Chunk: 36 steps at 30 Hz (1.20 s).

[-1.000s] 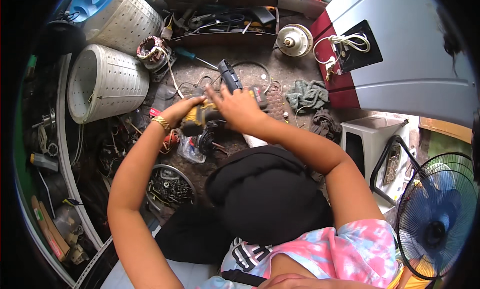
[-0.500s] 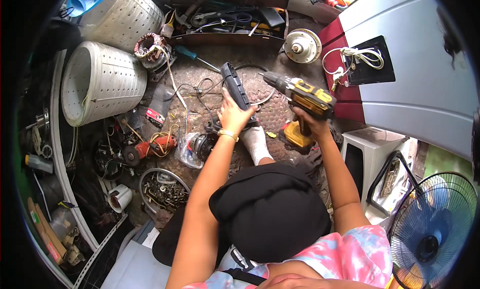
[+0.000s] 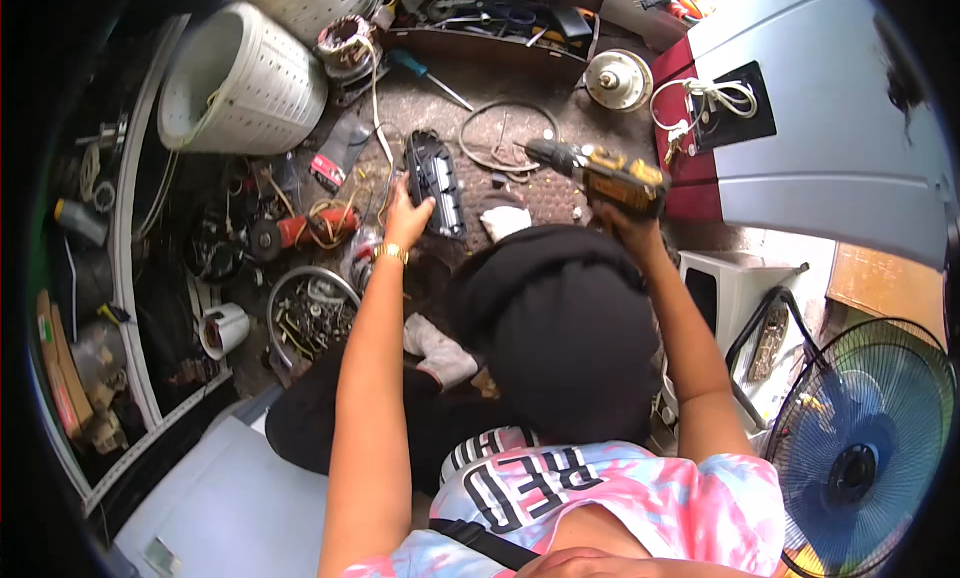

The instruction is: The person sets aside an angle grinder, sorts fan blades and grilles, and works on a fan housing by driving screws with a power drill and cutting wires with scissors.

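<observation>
My left hand (image 3: 408,218) grips a long black plastic part (image 3: 437,183) by its left side, the thumb lying over its lower end. The part is hollow and ribbed on the side that shows. My right hand (image 3: 628,230) is closed round the handle of a yellow and black cordless drill (image 3: 612,178). The drill's nose points left toward the black part, with a gap between them. My forearm and knee hide the drill's lower end. On the floor between them lies a thin hose loop (image 3: 463,138), and a blue-handled screwdriver (image 3: 430,73) is beyond it.
A perforated white tub (image 3: 265,83) and a motor with copper windings (image 3: 348,48) stand at the far left. An orange angle grinder (image 3: 300,230) and a bowl of screws (image 3: 285,308) lie nearer. A round metal hub (image 3: 618,81), a grey panel (image 3: 830,98) and a fan (image 3: 855,468) are on the right.
My left hand has moved left with the black part, whose ribbed hollow side now faces up. The drill is still in my right hand, and the whole view has shifted.
</observation>
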Each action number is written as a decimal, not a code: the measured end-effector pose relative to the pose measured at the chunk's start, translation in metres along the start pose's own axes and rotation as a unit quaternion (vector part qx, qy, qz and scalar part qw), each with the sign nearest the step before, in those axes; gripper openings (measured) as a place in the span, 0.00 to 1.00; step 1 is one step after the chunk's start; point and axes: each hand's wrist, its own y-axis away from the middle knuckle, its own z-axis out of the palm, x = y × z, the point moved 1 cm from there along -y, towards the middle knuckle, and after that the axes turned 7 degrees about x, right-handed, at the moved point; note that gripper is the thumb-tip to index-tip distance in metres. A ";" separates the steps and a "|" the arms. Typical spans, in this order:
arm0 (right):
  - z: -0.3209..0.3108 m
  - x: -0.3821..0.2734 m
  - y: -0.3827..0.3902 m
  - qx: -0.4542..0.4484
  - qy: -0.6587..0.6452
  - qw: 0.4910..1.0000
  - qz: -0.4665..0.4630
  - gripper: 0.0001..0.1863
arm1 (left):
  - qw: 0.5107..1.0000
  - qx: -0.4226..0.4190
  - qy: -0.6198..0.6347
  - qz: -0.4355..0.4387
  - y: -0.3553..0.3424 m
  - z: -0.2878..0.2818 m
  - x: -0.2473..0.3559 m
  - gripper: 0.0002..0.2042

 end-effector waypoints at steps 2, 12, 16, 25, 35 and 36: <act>0.001 0.003 -0.016 -0.022 0.094 0.995 0.006 0.21 | 0.999 0.018 -0.037 0.002 0.005 0.004 0.010 0.41; 0.011 0.072 -0.080 -0.067 0.066 0.990 0.108 0.23 | 0.986 -0.044 -0.069 -0.143 -0.017 0.050 0.062 0.49; 0.048 0.089 -0.082 -0.043 -0.061 0.965 0.253 0.19 | 0.986 -0.083 -0.036 -0.139 -0.023 0.038 0.040 0.46; 0.031 0.104 -0.079 -0.063 -0.103 0.917 0.379 0.18 | 0.961 -0.152 0.220 -0.078 -0.029 0.040 0.028 0.32; 0.020 0.090 -0.099 -0.109 0.035 0.981 0.155 0.24 | 0.953 -0.190 0.189 -0.142 -0.059 0.026 0.012 0.24; 0.024 0.093 -0.097 -0.109 0.021 0.976 0.188 0.33 | 0.962 -0.182 0.155 -0.130 -0.061 0.025 0.012 0.24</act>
